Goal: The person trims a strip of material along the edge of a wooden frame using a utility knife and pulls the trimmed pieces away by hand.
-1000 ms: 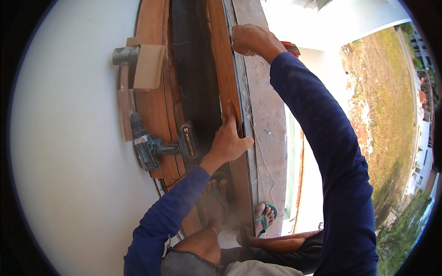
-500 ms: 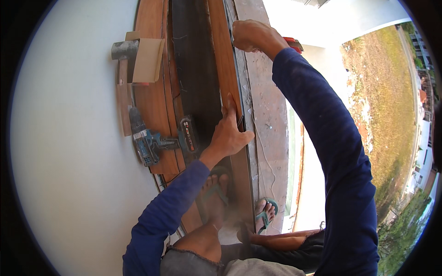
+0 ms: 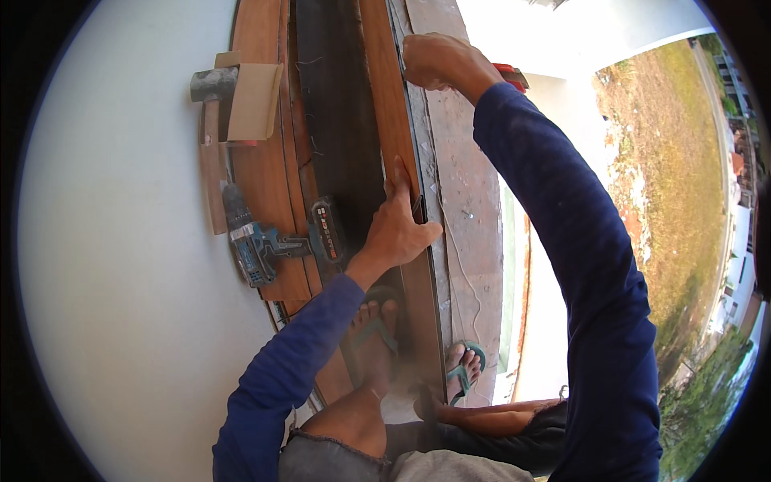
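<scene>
A long brown wooden plank with a dark edge runs away from me between my feet. My left hand lies on it, index finger stretched along the surface and thumb spread past the right edge. Farther along, my right hand is closed in a fist at the plank's right edge. Whatever its fingers hold is hidden. A red-handled tool shows beside that wrist; I cannot tell whether it is in the hand. To the left of the plank runs a dark strip.
Left, on other brown planks, rest a cordless drill, a mallet and a cardboard piece. A white wall bounds that side. Right of the plank is a worn ledge with a thin cord. My sandalled foot stands there.
The view has shifted slightly, so the drill and mallet appear a little higher and farther left. Both hands keep nearly the same places and poses.
</scene>
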{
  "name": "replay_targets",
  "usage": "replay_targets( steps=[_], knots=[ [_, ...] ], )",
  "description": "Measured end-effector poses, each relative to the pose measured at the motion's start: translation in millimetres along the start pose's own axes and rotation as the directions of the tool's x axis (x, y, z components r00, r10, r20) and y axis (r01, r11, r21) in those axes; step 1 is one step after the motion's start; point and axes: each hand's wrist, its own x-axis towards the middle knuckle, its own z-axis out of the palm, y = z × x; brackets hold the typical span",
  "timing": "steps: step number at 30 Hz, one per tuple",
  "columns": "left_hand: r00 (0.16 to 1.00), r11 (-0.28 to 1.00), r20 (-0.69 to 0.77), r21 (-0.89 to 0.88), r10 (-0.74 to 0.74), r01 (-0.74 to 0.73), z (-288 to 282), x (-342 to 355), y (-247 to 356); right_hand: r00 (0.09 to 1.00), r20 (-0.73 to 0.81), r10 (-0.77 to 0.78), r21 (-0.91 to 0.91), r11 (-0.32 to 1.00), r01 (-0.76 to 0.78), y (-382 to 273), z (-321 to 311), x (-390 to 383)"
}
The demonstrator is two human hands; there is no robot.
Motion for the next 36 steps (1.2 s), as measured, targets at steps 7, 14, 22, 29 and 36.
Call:
replay_targets(
  steps=[7, 14, 22, 29, 36],
  knots=[
    [1.000, 0.999, -0.013, 0.032, 0.015, -0.015, 1.7, 1.5, -3.6, 0.983, -0.108, -0.150, -0.031, 0.989, 0.147, 7.6, 8.5, -1.2],
    [1.000, 0.998, -0.004, 0.063, 0.009, -0.009, 1.9, 2.9, -5.3, 0.986, -0.100, -0.133, 0.002, 0.991, 0.134, 6.8, 10.4, -6.0],
    [1.000, 0.999, 0.000, 0.029, 0.016, -0.016, 1.9, 3.0, -5.2, 0.984, -0.114, -0.137, -0.010, 0.991, 0.136, 5.7, 11.2, -14.8],
    [1.000, 0.998, -0.011, 0.062, 0.014, -0.014, 2.8, 3.5, -5.8, 0.991, -0.048, -0.124, 0.047, 0.991, 0.127, 5.5, 15.5, -8.2],
    [1.000, 0.999, 0.014, 0.041, -0.018, 0.018, 1.0, 2.6, -3.2, 0.990, 0.014, -0.141, 0.051, 0.989, 0.140, 4.0, 9.4, -14.4]
  ],
)
